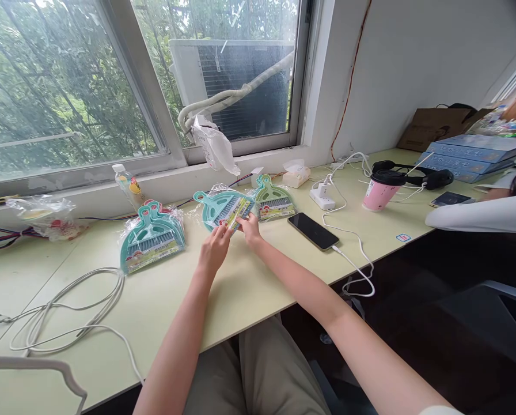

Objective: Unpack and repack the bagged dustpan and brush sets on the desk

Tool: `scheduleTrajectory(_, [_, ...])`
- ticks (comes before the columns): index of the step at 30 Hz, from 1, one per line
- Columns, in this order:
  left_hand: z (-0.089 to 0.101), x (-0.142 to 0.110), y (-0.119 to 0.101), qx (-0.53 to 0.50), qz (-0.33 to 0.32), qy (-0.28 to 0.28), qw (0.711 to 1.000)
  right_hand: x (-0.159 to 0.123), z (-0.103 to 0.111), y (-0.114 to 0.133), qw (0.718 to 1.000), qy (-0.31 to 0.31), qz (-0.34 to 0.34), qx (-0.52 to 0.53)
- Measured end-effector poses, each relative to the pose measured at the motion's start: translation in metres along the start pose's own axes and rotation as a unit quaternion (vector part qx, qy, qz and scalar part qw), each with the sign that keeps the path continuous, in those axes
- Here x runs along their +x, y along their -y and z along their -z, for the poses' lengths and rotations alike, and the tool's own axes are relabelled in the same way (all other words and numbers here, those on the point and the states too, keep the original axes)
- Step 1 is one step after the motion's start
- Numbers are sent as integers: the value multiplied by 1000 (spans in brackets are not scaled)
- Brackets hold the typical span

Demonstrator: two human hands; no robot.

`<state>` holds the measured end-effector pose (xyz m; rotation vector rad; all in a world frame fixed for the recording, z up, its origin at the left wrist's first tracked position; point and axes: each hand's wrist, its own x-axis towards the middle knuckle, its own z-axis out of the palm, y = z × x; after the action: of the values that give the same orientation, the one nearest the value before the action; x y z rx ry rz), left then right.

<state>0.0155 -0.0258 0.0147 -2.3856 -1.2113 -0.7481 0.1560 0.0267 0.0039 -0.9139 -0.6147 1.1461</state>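
Between my hands is a teal dustpan and brush set in clear plastic wrap, tilted above the desk. My left hand pinches its lower edge, fingers closed. With closed fingers, my right hand grips the printed label's lower right corner. Left of my hands lies a stack of wrapped teal dustpan sets, with a red handle showing behind. Just to the right, partly behind the held set, rests a green dustpan set with a teal handle above it.
A phone charges by a white cable near a power strip. Farther right stand a pink cup, black headphones and blue boxes. At left lie a coiled cable and a bottle. Another person's sleeve rests at right.
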Motion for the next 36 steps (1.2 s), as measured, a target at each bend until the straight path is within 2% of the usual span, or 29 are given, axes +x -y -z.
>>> scheduleTrajectory(16, [3, 0, -2, 23, 0, 17, 1000, -2, 0, 1, 1000, 1, -1, 1])
scheduleTrajectory(25, [2, 0, 0, 7, -3, 8, 1000, -4, 0, 1, 1000, 6, -5, -3])
scheduleTrajectory(27, [1, -1, -2, -25, 10, -8, 1000, -5, -1, 2, 1000, 6, -5, 0])
scheduleTrajectory(29, [1, -1, -4, -66, 51, -62, 995, -6, -1, 3, 1000, 4, -5, 12])
scheduleTrajectory(31, [1, 1, -5, -110, 132, -157, 973, -6, -1, 4, 1000, 1, -9, 28])
scheduleTrajectory(32, [0, 2, -3, -136, 183, -207, 951, -6, -1, 5, 999, 1, -12, 33])
scheduleTrajectory(34, [-2, 5, 5, -214, 288, -275, 892, -6, 0, 7, 999, 2, -19, 37])
scheduleTrajectory(36, [-4, 7, 17, -339, 380, -277, 815, -6, 1, 7, 999, 10, -25, 34])
